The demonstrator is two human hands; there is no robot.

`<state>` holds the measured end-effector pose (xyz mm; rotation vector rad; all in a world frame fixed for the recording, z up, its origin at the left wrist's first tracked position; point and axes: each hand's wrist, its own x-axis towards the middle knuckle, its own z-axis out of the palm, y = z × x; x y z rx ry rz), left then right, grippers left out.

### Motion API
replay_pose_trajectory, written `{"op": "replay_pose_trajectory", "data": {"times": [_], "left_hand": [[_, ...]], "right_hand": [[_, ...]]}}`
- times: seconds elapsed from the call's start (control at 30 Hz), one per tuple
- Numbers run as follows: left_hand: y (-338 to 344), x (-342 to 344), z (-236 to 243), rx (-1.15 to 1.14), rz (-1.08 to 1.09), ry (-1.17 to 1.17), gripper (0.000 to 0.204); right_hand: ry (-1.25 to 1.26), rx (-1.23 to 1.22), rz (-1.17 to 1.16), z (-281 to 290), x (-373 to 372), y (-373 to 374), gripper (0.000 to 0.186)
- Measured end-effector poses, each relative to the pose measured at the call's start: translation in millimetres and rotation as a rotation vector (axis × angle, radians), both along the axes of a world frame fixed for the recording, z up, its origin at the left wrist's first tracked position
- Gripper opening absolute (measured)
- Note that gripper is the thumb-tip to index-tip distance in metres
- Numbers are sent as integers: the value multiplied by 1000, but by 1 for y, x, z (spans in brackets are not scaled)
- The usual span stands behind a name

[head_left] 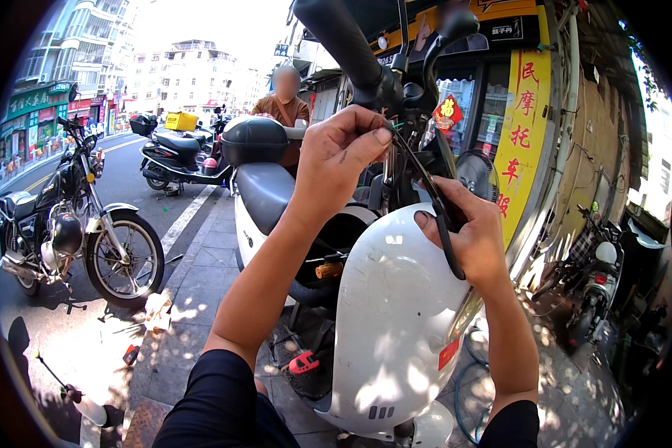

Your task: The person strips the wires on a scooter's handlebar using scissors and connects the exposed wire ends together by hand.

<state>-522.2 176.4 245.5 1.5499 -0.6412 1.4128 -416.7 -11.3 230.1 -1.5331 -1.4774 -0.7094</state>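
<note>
My left hand [343,149] pinches thin wires [390,123] with small coloured ends just below the black handlebar [377,82] of a white scooter. My right hand [463,231] grips long black scissors or a similar cutting tool [442,228], angled up with its narrow tip beside my left fingertips. The white front panel [392,313] stands beneath my hands. Behind it an orange-handled tool [328,270] lies in a dark opening under the grey seat [265,190]. A red and black tool [304,362] sits low beside the panel.
A person [276,104] stands behind a black top box [254,140]. A black motorcycle [123,254] is parked left, more scooters [179,157] behind it. At right are a fan [476,172], a parked two-wheeler [597,284], a blue hose [470,388] and a shopfront [470,104].
</note>
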Motion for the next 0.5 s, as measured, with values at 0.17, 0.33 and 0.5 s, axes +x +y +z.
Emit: {"op": "replay_pose_trajectory", "data": {"times": [0.17, 0.33, 0.5], "left_hand": [[0, -3, 0, -17, -40, 8, 15], [3, 0, 2, -38, -158, 19, 15], [10, -1, 3, -10, -267, 47, 15]], "right_hand": [[251, -77, 230, 3, -2, -2, 43], [433, -226, 345, 12, -6, -11, 47], [474, -278, 377, 15, -9, -13, 48]]}}
